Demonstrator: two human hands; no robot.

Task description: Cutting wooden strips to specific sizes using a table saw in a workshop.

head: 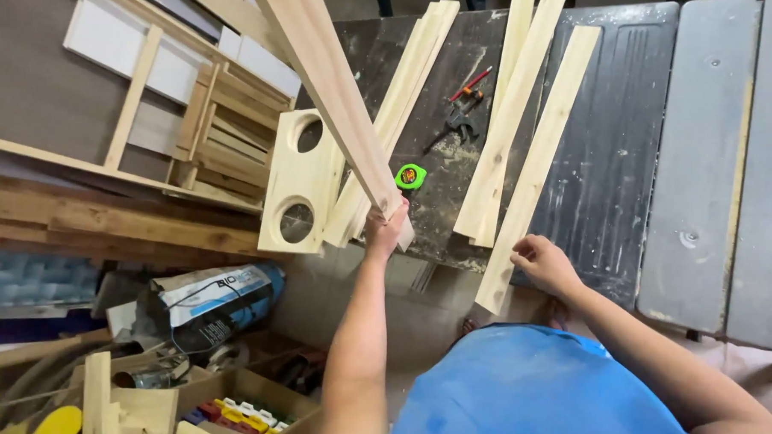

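Left hand (385,228) is clamped around the near end of a long pale board (334,90), raised steeply over the dark tabletop (610,149). Right hand (543,263) has its fingers curled against the near end of another plank (538,165) lying flat, beside a green tape measure (410,176).

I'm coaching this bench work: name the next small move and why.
Probably lower the raised plank onto the dark bench. The left hand holds it by one end, tilted up and away, while the right hand rests at another plank.
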